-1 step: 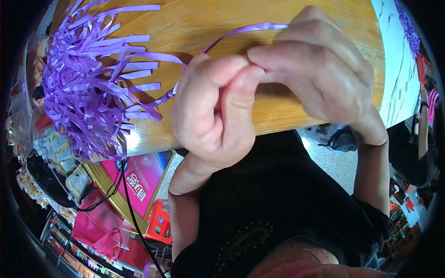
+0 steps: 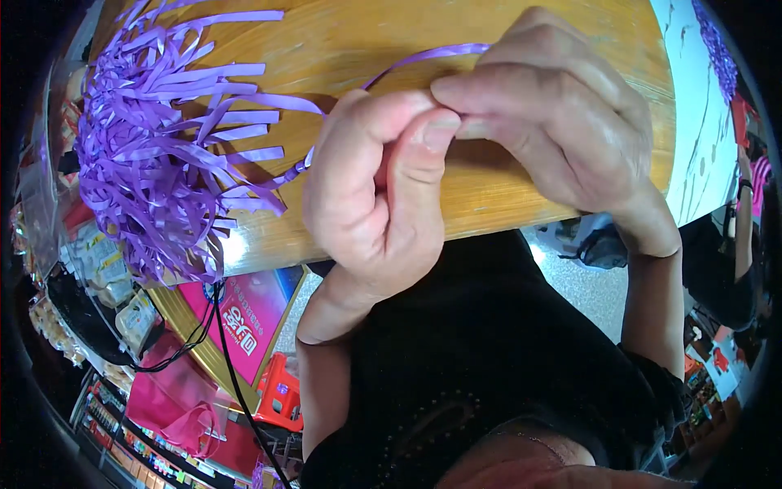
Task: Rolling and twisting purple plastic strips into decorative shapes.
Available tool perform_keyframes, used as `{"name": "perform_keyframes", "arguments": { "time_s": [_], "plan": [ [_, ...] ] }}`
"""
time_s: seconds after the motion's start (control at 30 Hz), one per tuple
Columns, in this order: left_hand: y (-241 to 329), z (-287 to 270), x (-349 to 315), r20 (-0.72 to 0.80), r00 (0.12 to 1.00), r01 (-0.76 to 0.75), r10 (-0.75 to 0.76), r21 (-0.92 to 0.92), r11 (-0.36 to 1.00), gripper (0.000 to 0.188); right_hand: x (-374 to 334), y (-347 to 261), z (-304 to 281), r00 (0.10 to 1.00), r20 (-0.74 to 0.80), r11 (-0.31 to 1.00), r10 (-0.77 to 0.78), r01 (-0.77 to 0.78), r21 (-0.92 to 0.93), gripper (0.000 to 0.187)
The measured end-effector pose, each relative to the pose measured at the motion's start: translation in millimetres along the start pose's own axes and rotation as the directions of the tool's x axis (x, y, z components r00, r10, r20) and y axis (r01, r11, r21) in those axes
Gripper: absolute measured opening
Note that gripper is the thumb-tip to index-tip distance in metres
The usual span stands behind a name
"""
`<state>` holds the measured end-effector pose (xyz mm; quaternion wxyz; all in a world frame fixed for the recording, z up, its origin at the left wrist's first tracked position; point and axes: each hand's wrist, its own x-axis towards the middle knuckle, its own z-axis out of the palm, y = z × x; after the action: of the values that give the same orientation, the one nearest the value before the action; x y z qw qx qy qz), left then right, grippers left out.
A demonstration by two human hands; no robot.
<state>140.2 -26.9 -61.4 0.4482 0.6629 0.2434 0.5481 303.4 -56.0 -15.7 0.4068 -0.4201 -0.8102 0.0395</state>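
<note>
Ribbon pile (image 2: 130, 155), desk's left side: glossy purple, plain. Loose ribbon (image 2: 440, 53): same purple. Desk (image 2: 326, 49): yellow-brown, wood grain. Surface beyond its right edge (image 2: 702, 138): white, dark veining. Shirt (image 2: 489, 326): black, pale dotted motif. Stool (image 2: 282, 367): red. Bag (image 2: 167, 399): pink.

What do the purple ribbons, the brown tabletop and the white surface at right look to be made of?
Purple ribbons: probably satin-like synthetic, perhaps thin plastic; smooth sheen, flat strips that bend easily.
Brown tabletop: wood or wood-look laminate, seemingly varnished; grain streaks, bright glare near the front edge.
White surface: stone or a marble print; dark veins, finish unclear.
</note>
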Motion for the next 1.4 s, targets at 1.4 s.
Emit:
{"name": "perform_keyframes", "arguments": {
  "time_s": [1.4],
  "plan": [
    [10,-3,-1,-0.011,0.900,0.413,-0.436,-0.299,0.860,0.011,-7,10,0,0.951,0.036,0.870,0.307,-0.296,0.393,0.023]
  ]
}}
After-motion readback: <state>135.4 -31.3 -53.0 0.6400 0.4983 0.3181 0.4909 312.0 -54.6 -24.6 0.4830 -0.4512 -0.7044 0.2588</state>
